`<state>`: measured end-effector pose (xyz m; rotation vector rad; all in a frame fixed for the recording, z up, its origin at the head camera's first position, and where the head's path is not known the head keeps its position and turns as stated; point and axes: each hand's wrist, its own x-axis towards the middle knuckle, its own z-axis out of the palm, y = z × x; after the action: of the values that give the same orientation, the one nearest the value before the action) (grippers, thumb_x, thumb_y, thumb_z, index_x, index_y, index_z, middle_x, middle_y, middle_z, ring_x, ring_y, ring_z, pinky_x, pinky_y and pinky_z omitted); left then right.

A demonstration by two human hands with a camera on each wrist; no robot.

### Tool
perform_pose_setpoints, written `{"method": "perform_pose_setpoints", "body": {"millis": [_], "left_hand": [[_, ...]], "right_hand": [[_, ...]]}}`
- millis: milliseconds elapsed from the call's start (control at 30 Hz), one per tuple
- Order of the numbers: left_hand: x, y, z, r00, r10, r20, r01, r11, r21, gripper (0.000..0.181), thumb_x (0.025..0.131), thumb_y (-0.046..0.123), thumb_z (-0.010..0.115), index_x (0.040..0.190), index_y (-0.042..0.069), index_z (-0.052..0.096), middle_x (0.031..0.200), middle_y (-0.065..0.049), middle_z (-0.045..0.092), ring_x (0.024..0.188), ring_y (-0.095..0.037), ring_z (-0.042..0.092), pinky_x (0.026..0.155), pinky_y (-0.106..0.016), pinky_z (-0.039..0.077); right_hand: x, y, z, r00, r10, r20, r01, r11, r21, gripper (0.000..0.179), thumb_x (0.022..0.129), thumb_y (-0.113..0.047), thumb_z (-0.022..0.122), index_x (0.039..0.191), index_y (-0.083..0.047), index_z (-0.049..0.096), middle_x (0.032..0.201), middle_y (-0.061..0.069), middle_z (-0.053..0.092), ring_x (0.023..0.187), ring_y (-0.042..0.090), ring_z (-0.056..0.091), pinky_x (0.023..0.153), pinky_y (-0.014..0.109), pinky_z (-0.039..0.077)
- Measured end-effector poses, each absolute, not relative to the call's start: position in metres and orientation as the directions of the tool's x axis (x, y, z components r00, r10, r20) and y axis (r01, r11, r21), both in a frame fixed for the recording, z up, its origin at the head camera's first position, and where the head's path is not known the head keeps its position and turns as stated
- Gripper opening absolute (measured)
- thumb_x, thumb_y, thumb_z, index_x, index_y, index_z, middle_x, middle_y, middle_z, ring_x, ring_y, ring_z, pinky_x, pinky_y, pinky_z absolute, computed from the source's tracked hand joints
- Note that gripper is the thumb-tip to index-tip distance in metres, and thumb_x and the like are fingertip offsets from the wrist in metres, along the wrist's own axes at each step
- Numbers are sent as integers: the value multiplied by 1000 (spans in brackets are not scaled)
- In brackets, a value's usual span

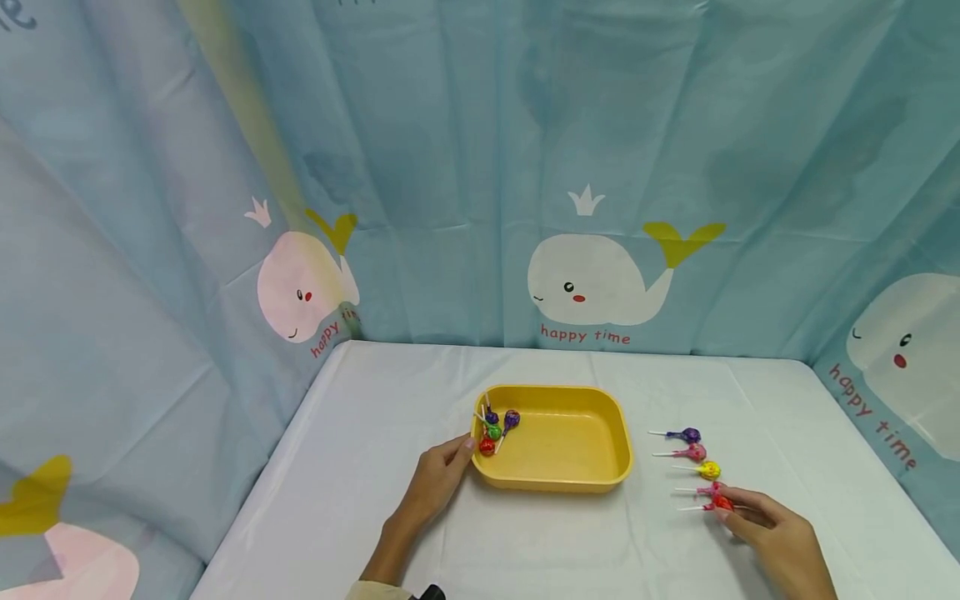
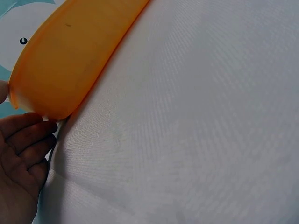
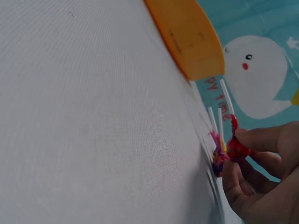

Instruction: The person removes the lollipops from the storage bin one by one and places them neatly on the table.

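At its left end, the yellow tray (image 1: pixel 555 485) is gripped by my left hand (image 1: pixel 438 477), the thumb near the rim and the fingers against the outer wall (image 2: pixel 60 65). Several wrapped lollipops lie in the tray's left end: a red one (image 1: pixel 487 447), a green one (image 1: pixel 492 432) and purple ones (image 1: pixel 512 419). Right of the tray, my right hand (image 1: pixel 776 533) pinches a red lollipop (image 3: pixel 237 148) by its wrapped head, stick pointing away from the palm. Close beside it is a pink lollipop (image 3: pixel 217 161), partly hidden by the fingers in the head view.
Beyond the right hand, a yellow lollipop (image 1: pixel 709 470), a pink lollipop (image 1: pixel 697 452) and a purple lollipop (image 1: pixel 691 435) lie in a column, sticks pointing left. A white cloth (image 1: pixel 540 550) covers the table. Blue whale-print curtains (image 1: pixel 465 250) hang behind and at both sides.
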<state>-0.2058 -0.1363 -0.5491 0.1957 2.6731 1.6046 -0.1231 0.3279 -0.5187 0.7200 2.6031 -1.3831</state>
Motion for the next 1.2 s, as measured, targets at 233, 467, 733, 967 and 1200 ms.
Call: {"method": "perform_pose_setpoints", "body": {"millis": [233,467,733,967,1200], "left_hand": [[-205,-136,-549,-993,112,49,95,460,883,54,111,49,52,145,10,66,146,-7,66,144,-34,55,121,-55,43],[-205,-135,-548,-993,108,55,99,466,879,54,111,48,53,145,8,66,146,-7,66,143,-34,56,120,-54,44],[-205,-135,-548,-992,109,56,100,462,881,52,111,47,53,145,9,66,146,-7,66,143,-33,56,121,-54,44],[-205,-136,-549,-992,112,56,101,458,883,52,111,47,52,145,9,65,146,-7,66,143,-33,56,120,-54,44],[-205,-136,-550,-992,110,63,108,469,876,56,111,51,51,145,9,66,145,-6,66,143,-33,57,120,-53,45]], "right_hand": [[-124,337,-523,-882,358,-306,455,478,-752,58,95,-33,81,138,3,65,116,15,78,87,14,72,63,20,55],[-126,343,-529,-888,358,-288,447,527,-722,60,92,-35,85,134,4,68,112,16,79,92,19,71,69,27,60],[-126,345,-535,-887,374,-272,449,552,-703,57,89,-31,88,129,6,70,108,17,79,95,26,73,81,48,61],[-126,343,-532,-893,366,-263,438,566,-699,56,89,-30,88,128,7,70,104,17,78,93,26,71,81,49,60],[-126,344,-532,-890,354,-287,446,550,-706,61,92,-34,85,133,8,66,112,20,77,102,33,66,90,57,55]]}}
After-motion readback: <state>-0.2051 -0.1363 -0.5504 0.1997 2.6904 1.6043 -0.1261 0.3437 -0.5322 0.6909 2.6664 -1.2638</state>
